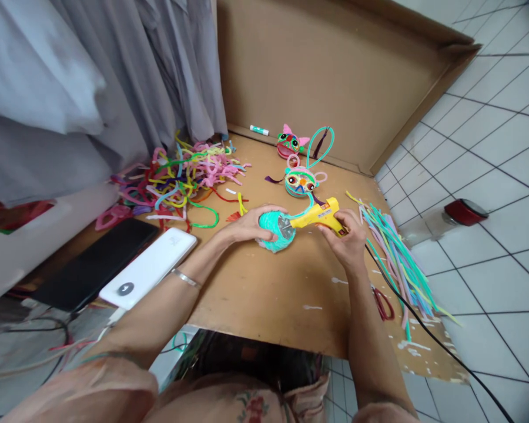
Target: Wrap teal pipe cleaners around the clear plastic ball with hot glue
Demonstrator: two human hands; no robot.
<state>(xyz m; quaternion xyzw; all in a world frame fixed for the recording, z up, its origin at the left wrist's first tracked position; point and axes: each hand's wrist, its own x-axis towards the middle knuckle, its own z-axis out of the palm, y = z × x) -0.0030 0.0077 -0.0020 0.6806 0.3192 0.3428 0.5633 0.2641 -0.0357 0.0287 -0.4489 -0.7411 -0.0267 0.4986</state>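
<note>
My left hand (250,226) is wrapped round a turquoise pipe-cleaner ball (273,242), which has a grey patch on the side facing right. In my right hand (349,238) is a yellow glue gun (320,216), its nozzle at that grey patch; whether it touches, I cannot tell. A turquoise stem curves up behind the gun's nozzle. Just beyond my hands sits a decorated pipe-cleaner head (301,181) with big eyes, pink ear loops and a dark tassel. Farther back is a second head (288,143) with pink pointed ears, near a turquoise loop (332,141).
A tangle of coloured pipe cleaners (180,182) lies at the left, straight ones (397,258) at the right. Red-handled scissors (383,304), a black cord (417,317), a white power bank (147,267), a black phone (99,261) and a glue stick (259,130) are around. Cardboard (326,70) stands behind.
</note>
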